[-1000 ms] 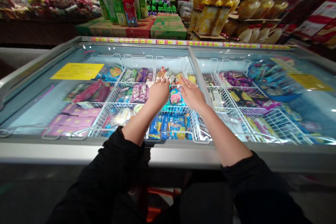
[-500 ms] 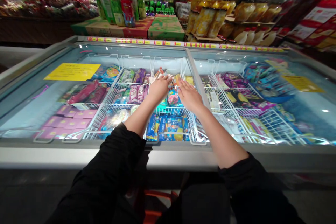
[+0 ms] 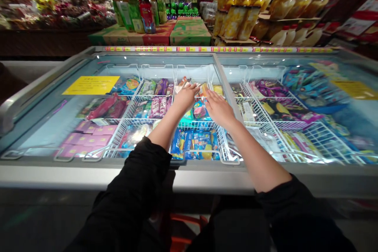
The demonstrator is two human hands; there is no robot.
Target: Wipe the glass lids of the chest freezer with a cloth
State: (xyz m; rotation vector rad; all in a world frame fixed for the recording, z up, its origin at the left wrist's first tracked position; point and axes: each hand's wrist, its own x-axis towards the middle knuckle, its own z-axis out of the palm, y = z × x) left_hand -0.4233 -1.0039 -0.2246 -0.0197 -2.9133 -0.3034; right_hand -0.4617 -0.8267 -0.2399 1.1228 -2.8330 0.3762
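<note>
My left hand (image 3: 186, 98) is stretched over the middle of a chest freezer (image 3: 124, 175), fingers extended towards the upper right. Beside it my right hand (image 3: 217, 107) reaches in from the other side, fingers straight and pointing up-left. A narrow gap separates the fingertips. Nothing shows in either hand; whether they touch the glass or the packets below I cannot tell. Under and around them lie wrapped ice creams in white wire baskets (image 3: 220, 136). Blue packets (image 3: 202, 141) fill the front compartment, and a teal and pink packet (image 3: 201, 110) shows between my wrists.
Pink boxes (image 3: 88, 138) sit at the freezer's left, below a yellow sign (image 3: 91, 85). Another yellow sign (image 3: 356, 89) lies at the right. Behind stand bottles (image 3: 126, 13) on cartons (image 3: 190, 33) and jars (image 3: 233, 23). An orange stool (image 3: 187, 219) is below me.
The whole scene has shifted slightly right in view as the camera turned a little left. My hands keep nearly the same pose over the same baskets.
</note>
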